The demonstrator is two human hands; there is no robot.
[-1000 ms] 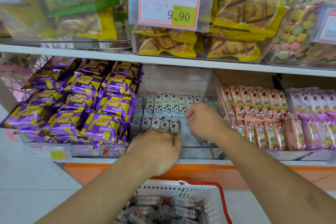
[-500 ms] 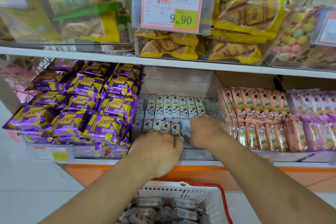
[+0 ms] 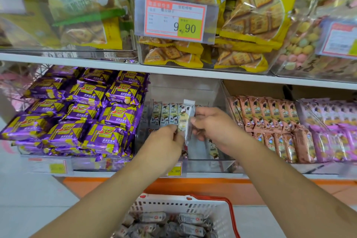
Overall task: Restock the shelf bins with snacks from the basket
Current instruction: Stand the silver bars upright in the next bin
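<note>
Holding one slim snack pack (image 3: 187, 120) upright over the clear middle bin (image 3: 210, 163), both hands meet at it: left hand (image 3: 167, 142) pinches its lower end w/ curled fingers, right hand (image 3: 211, 125) grips its right edge betw. thumb & fingers. Same packs (image 3: 166, 115) stand in a row at the far side of the bin. Purple packs (image 3: 77, 110) fill the left bin, pink packs (image 3: 270, 120) the right. Basket (image 3: 222, 210) w/ more snacks sits near, below the shelf. Price tag (image 3: 175, 19) hangs above.
</note>
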